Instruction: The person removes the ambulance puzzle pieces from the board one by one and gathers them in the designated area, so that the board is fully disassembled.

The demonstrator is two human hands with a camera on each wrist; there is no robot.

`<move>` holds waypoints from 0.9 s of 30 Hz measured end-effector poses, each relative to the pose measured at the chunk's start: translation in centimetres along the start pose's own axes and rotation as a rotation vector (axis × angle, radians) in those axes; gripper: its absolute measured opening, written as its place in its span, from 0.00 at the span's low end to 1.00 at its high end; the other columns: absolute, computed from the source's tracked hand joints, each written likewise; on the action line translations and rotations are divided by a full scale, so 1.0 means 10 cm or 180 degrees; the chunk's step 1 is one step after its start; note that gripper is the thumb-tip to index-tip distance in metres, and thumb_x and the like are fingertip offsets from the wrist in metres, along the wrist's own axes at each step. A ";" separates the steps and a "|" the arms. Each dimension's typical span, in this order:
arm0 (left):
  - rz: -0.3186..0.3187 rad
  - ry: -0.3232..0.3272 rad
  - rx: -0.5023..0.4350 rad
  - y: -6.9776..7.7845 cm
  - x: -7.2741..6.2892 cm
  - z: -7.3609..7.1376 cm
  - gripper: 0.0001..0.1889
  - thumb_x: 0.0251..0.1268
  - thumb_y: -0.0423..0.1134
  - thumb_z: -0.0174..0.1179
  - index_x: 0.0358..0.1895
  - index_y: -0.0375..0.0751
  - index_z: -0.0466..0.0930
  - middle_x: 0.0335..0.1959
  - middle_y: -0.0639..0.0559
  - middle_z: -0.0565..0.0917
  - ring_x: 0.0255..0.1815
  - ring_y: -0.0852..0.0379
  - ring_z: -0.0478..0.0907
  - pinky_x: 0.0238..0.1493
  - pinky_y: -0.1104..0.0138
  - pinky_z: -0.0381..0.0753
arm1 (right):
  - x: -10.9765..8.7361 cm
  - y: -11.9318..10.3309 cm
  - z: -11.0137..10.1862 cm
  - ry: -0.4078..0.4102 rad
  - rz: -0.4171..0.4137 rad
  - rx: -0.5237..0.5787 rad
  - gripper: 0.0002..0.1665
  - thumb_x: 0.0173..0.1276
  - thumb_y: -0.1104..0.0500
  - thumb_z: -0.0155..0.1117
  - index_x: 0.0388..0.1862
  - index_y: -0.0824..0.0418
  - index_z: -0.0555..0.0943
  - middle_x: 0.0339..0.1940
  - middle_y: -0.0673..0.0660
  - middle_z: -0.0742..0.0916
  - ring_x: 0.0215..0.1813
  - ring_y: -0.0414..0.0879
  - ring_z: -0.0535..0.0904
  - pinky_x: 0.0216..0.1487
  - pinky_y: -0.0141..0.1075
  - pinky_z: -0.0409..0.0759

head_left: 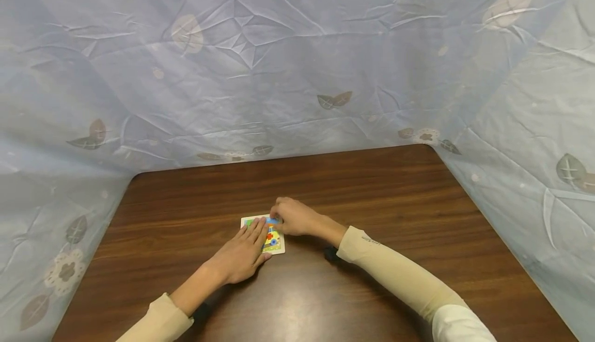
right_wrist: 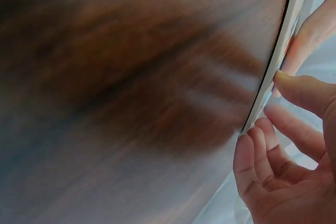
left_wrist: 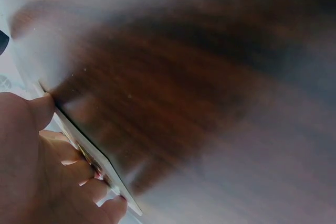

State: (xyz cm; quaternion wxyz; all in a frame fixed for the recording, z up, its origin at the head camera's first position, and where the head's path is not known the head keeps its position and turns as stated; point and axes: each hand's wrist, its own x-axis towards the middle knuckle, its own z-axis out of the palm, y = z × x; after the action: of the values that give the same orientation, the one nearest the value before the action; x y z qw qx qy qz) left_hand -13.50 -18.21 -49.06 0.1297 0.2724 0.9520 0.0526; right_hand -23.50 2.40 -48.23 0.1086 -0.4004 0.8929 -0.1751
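Observation:
A small flat board (head_left: 281, 249) with a pale rim and a bright picture in blue, yellow, red and green lies on the brown table. My left hand (head_left: 239, 257) rests on its left part with the fingers stretched across the picture. In the left wrist view, the left thumb (left_wrist: 44, 109) touches one edge of the board (left_wrist: 107, 166). At the board's upper right corner is my right hand (head_left: 297, 217), fingers bent. The right wrist view has the right thumb (right_wrist: 302, 90) and fingertips at the board's edge (right_wrist: 270, 74); whether they pinch anything is hidden.
The wooden table (head_left: 372, 187) has rounded far corners. Pale grey-blue cloth (head_left: 279, 73) with leaf and flower prints hangs behind it and along both sides. Dark objects (head_left: 331, 254) sit beneath the wrists.

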 end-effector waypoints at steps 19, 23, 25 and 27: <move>-0.0001 0.0022 0.0005 -0.03 0.00 0.06 0.40 0.87 0.60 0.39 0.85 0.32 0.46 0.88 0.36 0.48 0.90 0.40 0.44 0.88 0.45 0.53 | 0.06 0.02 0.07 0.0091 0.0228 0.0406 0.10 0.69 0.59 0.75 0.46 0.63 0.88 0.44 0.55 0.85 0.41 0.41 0.75 0.44 0.28 0.79; 0.0017 0.0061 0.0002 -0.03 0.00 0.05 0.40 0.87 0.59 0.39 0.85 0.32 0.47 0.88 0.35 0.48 0.90 0.39 0.44 0.88 0.45 0.54 | 0.06 0.03 0.10 0.0117 0.0242 0.0435 0.07 0.70 0.59 0.74 0.43 0.60 0.88 0.43 0.54 0.87 0.45 0.43 0.78 0.51 0.32 0.81; 0.0018 0.0081 0.0008 -0.03 0.00 0.05 0.40 0.87 0.59 0.40 0.85 0.32 0.48 0.88 0.35 0.48 0.90 0.39 0.44 0.87 0.45 0.54 | 0.05 0.02 0.09 0.0147 0.0284 0.0388 0.10 0.70 0.57 0.74 0.47 0.61 0.88 0.45 0.54 0.87 0.47 0.44 0.79 0.53 0.34 0.82; 0.0020 0.0094 0.0014 -0.04 0.00 0.04 0.40 0.87 0.60 0.40 0.84 0.31 0.49 0.88 0.34 0.48 0.90 0.38 0.45 0.87 0.46 0.54 | 0.04 0.00 0.08 0.0171 0.0336 0.0300 0.15 0.71 0.56 0.74 0.51 0.62 0.87 0.45 0.54 0.87 0.46 0.44 0.79 0.51 0.34 0.82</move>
State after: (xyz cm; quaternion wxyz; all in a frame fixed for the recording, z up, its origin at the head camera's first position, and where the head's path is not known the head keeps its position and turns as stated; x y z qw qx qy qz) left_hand -13.56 -18.53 -49.54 0.1147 0.2749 0.9530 0.0549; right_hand -23.51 1.90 -48.94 0.1123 -0.3423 0.9061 -0.2218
